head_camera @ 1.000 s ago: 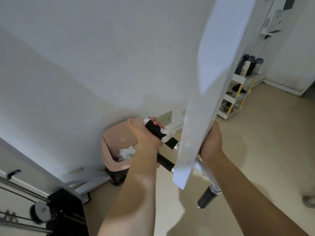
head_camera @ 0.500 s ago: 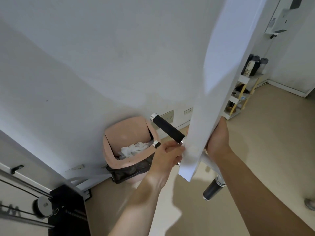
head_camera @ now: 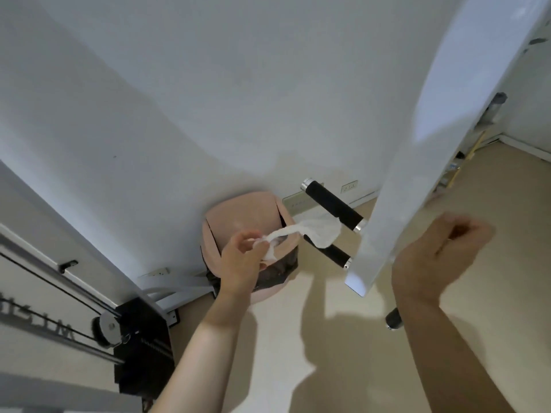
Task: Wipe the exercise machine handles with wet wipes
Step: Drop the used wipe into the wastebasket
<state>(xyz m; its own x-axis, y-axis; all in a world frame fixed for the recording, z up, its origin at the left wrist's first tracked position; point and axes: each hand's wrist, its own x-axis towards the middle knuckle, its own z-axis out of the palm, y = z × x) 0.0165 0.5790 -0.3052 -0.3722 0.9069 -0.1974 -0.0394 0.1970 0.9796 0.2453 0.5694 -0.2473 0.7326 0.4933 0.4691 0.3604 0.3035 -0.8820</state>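
Note:
Two black foam handles stick out left from the white machine column [head_camera: 396, 180]: an upper handle [head_camera: 334, 204] and a lower handle [head_camera: 329, 254]. A third black handle [head_camera: 393, 319] shows below the column, behind my right arm. My left hand [head_camera: 243, 260] pinches one end of a white wet wipe [head_camera: 316, 232], which stretches right and drapes across the lower handle, its far end reaching up to the upper one. My right hand [head_camera: 438, 254] is blurred, fingers curled, just right of the column and apart from it.
A pink waste bin [head_camera: 235, 216] with a dark liner stands against the wall under my left hand. A black weight stack with pulley and cables [head_camera: 134, 338] is at lower left. Wall sockets [head_camera: 348, 186] sit low on the wall. Shelving is partly visible at far right.
My left hand slid off the handles toward the bin, pulling the wipe out long. My right hand let go of the column and moved right. The view shifted left.

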